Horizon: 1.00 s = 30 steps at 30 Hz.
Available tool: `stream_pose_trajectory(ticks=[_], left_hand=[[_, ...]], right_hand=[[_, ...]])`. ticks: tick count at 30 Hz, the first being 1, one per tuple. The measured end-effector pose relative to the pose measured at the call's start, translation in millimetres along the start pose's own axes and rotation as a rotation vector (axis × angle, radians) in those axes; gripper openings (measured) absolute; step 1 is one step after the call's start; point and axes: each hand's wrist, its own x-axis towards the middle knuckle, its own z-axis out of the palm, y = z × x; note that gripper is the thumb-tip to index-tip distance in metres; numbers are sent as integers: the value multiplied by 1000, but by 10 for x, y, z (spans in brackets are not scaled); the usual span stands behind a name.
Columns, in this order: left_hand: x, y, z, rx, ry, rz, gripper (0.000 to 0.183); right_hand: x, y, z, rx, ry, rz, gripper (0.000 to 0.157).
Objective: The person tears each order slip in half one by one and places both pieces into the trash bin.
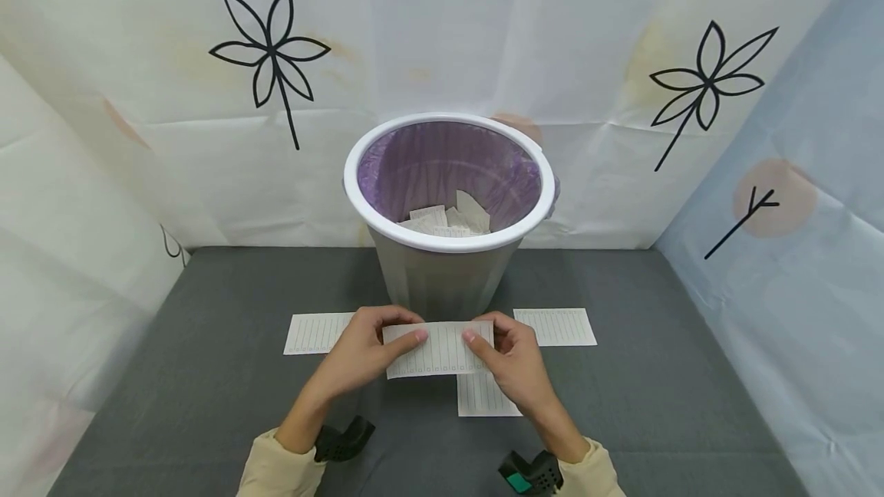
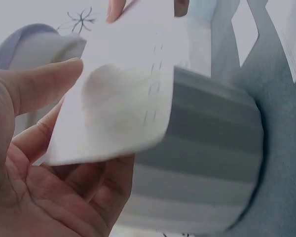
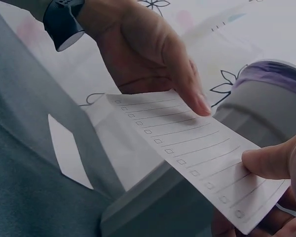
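My left hand (image 1: 359, 355) pinches one end of a lined checklist sheet (image 1: 440, 351), thumb on top and fingers beneath. The opposite end is pinched by my right hand (image 1: 516, 365) in the same way. The sheet is raised over the table in front of a waste bin (image 1: 442, 274). In the right wrist view, a row of small checkboxes and ruled lines runs along the checklist sheet (image 3: 187, 148), which looks whole. Several pieces of paper (image 1: 472, 213) lie inside the bin, which has a purple liner (image 1: 442, 167).
Further lined sheets lie on the dark grey table (image 1: 207, 405): one at left (image 1: 318, 334), partly behind my left hand, one at right (image 1: 555, 327), and one in front (image 1: 486, 397), partly covered. Patterned cloth walls (image 1: 442, 44) stand behind and at both sides.
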Motion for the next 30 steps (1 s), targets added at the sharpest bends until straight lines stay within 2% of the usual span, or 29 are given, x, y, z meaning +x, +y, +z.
stream_pose_trajectory(ticks=[5,10,15,22,30], left_hand=[[70,47,77,10,20,47,12],[113,111,115,78,31,75,11],[141,185,138,116,40,98,10],[141,267,149,109,81,138,9],[159,326,151,109,140,117,6]], right_hand=[[22,-18,-31,12,-11,-41,15],[67,-52,-71,-66,-5,-140,19],[142,-130,-102,-142,-11,-211,15],[227,-213,-144,-215,-40,-253,11],[293,-280,-164,-293,-65,-255,9]])
